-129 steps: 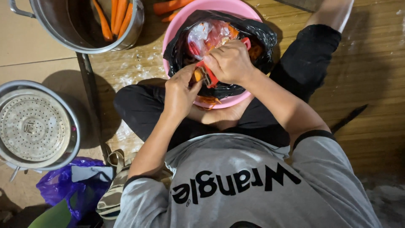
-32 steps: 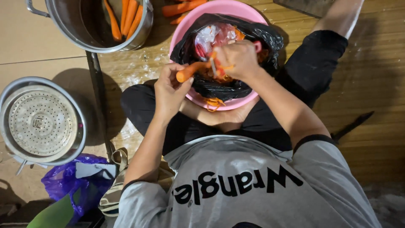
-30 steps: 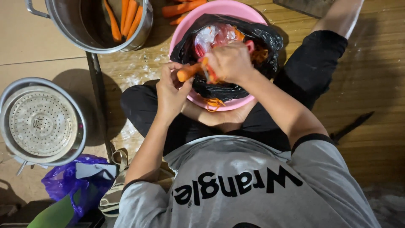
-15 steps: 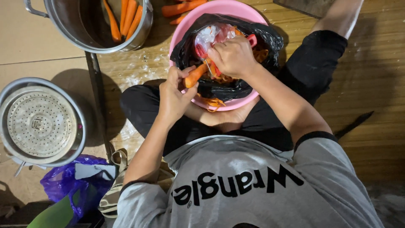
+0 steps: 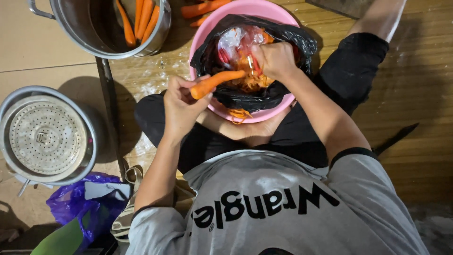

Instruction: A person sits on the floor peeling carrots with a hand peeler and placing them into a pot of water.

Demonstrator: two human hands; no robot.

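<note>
Left hand [image 5: 181, 106] clamped on carrot [image 5: 216, 83], held level over pink basin [image 5: 278, 111] so peelings drop into black bag [image 5: 245, 97]. Right hand [image 5: 273, 59] closed around peeler [image 5: 250, 66] at carrot tip. Peeled carrots in pot [image 5: 158, 40] alongside.

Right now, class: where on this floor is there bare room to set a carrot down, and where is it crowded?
Free: the tan floor between the carrot pot and the steamer pot, and the wooden boards right of the knee. Crowded: around the pink basin and the purple bag.
</note>
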